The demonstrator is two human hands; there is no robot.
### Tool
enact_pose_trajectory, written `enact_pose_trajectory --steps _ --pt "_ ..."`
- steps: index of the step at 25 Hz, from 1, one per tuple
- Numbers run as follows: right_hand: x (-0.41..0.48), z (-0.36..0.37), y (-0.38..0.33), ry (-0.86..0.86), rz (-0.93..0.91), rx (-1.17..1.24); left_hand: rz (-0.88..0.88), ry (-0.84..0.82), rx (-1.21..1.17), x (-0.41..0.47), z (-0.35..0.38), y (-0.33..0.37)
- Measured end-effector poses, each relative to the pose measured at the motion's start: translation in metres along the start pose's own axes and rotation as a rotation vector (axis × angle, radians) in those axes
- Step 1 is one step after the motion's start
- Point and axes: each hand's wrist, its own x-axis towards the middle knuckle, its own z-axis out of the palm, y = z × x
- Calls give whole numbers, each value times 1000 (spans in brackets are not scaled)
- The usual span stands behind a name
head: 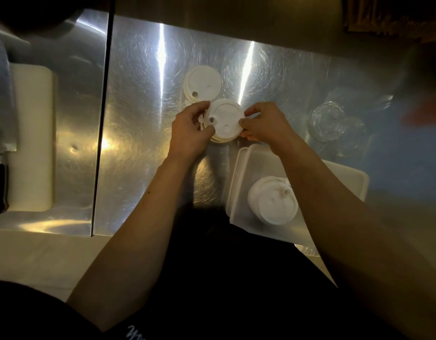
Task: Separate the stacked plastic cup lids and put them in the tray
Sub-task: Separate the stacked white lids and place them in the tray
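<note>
Over the steel counter I hold a small stack of white plastic cup lids (224, 120). My left hand (191, 132) grips its left edge and my right hand (263, 125) pinches its right edge. Just behind them a second stack of white lids (202, 85) lies on the counter. A translucent plastic tray (239, 168) sits at the near right, partly under my right forearm. White lids (272, 202) lie piled inside it.
Clear plastic dome lids (327, 123) stand to the right of my hands. At the far left, a white cutting board (31, 138) carries a large knife (2, 106). A seam (102, 123) divides the steel counter. A blurred blue area lies at the right.
</note>
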Motion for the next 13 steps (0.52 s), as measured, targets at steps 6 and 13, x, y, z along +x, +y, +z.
enact_pose_trajectory --steps 6,13 --pt "9 4 2 -21 18 -34 -6 -7 -14 0 2 -15" --pt "8 6 0 -45 -5 -52 41 -15 78 1 3 -11"
